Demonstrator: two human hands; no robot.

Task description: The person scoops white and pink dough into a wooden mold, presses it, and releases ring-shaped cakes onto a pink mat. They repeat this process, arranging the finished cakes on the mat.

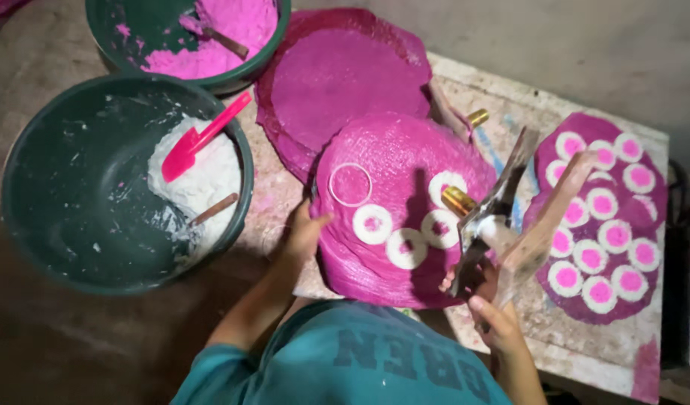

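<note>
A round pink mat [393,161] lies in front of me. It carries several white rings with pink centres and one thin white ring outline [350,184]. My left hand [303,234] rests on the mat's left edge and holds nothing. My right hand [493,313] grips two clear plastic piping bags [544,225] over the mat's right side. One bag has a brass nozzle [458,200] that points down at the white rings.
A dark green bowl [52,195] of white paste with a pink spatula [198,140] stands at left. A second green bowl [120,37] holds pink paste. More pink mats [337,75] lie behind. A filled mat [652,217] sits at the table's right end.
</note>
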